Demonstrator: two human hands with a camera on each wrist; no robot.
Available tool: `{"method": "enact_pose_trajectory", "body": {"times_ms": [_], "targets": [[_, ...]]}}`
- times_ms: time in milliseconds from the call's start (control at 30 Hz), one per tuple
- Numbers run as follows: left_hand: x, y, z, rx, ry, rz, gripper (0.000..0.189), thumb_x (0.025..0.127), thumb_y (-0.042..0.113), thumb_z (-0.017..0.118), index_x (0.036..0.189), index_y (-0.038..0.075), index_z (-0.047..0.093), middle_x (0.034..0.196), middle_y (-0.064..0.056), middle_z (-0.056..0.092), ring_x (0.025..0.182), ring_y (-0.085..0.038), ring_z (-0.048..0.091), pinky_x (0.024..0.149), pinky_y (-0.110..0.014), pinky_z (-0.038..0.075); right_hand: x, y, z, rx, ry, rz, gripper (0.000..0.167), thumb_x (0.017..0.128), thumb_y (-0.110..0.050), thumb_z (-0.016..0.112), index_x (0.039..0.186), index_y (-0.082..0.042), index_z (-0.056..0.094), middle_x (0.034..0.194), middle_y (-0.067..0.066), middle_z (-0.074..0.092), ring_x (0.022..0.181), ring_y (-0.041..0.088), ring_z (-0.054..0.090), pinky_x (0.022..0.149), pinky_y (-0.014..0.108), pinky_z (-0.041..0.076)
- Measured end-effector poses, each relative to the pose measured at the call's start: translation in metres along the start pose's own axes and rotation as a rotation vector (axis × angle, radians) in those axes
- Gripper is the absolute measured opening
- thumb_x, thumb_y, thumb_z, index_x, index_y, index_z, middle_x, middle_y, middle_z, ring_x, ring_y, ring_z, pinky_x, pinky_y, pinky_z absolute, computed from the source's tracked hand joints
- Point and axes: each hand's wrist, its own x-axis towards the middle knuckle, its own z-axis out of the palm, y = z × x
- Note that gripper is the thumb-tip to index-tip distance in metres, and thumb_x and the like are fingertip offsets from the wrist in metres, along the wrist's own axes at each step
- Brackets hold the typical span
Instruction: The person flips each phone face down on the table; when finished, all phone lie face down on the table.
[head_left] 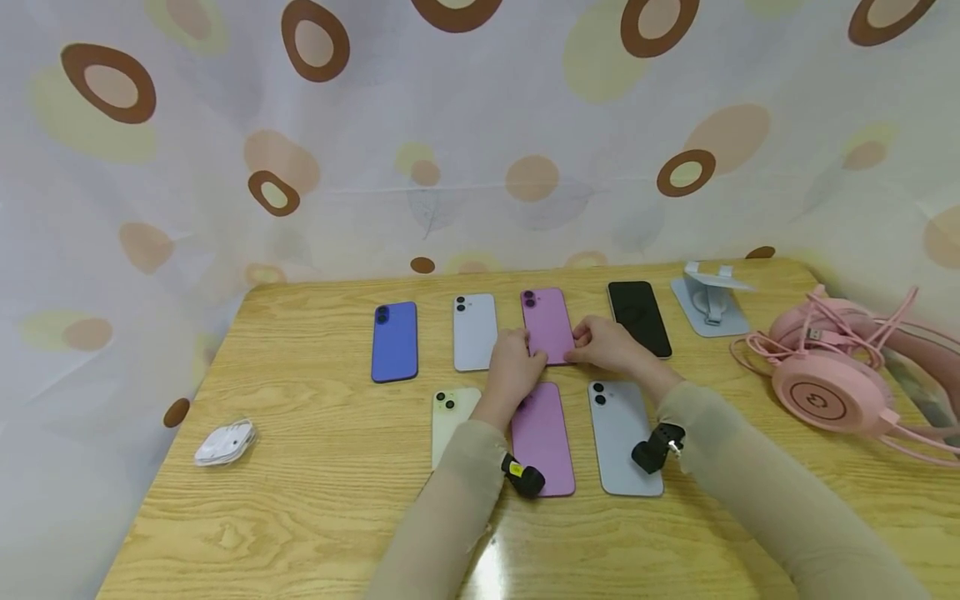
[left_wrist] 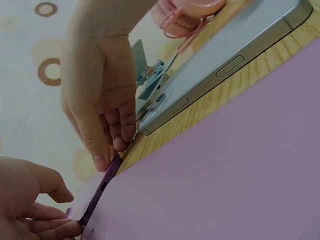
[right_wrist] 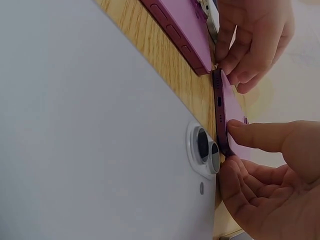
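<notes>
A pink phone (head_left: 548,327) lies back up in the far row, its camera end away from me. My left hand (head_left: 512,371) holds its near left corner, fingers along the edge; in the left wrist view that hand (left_wrist: 35,205) has its thumb over the back. My right hand (head_left: 606,343) pinches the near right corner; in the right wrist view its thumb (right_wrist: 255,135) presses the back and the fingers curl at the side. Under my left wrist lies a second pink phone (head_left: 543,450), partly covered. A pale blue-white phone (head_left: 621,433) sits below my right wrist.
Left of the hands are a white phone (head_left: 475,333), a blue phone (head_left: 394,342) and a pale yellow phone (head_left: 450,417). To the right stand a dark-screened phone (head_left: 639,315), a folding stand (head_left: 711,304) and pink headphones (head_left: 832,383). Coiled white earphones (head_left: 227,442) lie far left.
</notes>
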Motion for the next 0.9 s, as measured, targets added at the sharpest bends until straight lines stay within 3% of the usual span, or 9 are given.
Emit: {"method": "enact_pose_trajectory", "body": {"times_ms": [233,400,667,800,900], "targets": [[0.001,0.003,-0.001,0.004,0.021,0.023,0.043,0.087,0.011,0.062,0.125,-0.007,0.057,0.104,-0.015,0.056,0.089,-0.022,0.055,0.078,-0.032,0.051,-0.001,0.001,-0.002,-0.01,-0.002,-0.012,0.042,0.087,-0.02,0.07,0.115,0.007,0.054,0.1,0.015,0.059,0.089,0.026,0.053,0.077,0.035,0.045],[0.005,0.012,0.001,-0.052,0.023,0.054,0.038,0.085,0.008,0.065,0.121,-0.004,0.061,0.102,-0.01,0.059,0.093,-0.019,0.056,0.081,-0.028,0.049,-0.006,0.006,-0.008,-0.011,0.018,-0.037,0.042,0.088,-0.02,0.068,0.117,0.006,0.054,0.105,0.017,0.059,0.094,0.027,0.054,0.081,0.038,0.046],[0.015,0.032,0.022,-0.194,-0.097,0.104,0.035,0.083,0.004,0.065,0.118,-0.003,0.063,0.1,-0.009,0.065,0.088,-0.014,0.06,0.075,-0.02,0.049,-0.018,0.04,-0.036,-0.072,0.153,-0.054,0.046,0.087,-0.017,0.068,0.119,0.011,0.051,0.102,0.02,0.058,0.091,0.031,0.055,0.077,0.04,0.046],[0.016,0.035,0.032,-0.253,-0.171,0.112,0.035,0.082,0.003,0.065,0.116,-0.003,0.064,0.099,-0.009,0.064,0.085,-0.011,0.059,0.072,-0.016,0.047,-0.025,0.058,-0.052,-0.089,0.17,0.001,0.049,0.09,-0.018,0.064,0.122,0.014,0.046,0.107,0.026,0.055,0.096,0.038,0.053,0.078,0.045,0.046],[0.015,0.038,0.036,-0.234,-0.201,0.117,0.035,0.082,0.004,0.065,0.117,-0.001,0.064,0.1,-0.007,0.064,0.087,-0.011,0.058,0.073,-0.015,0.046,-0.03,0.068,-0.062,-0.118,0.17,0.035,0.054,0.091,-0.022,0.063,0.124,0.017,0.045,0.11,0.029,0.054,0.099,0.042,0.053,0.081,0.05,0.046]]}}
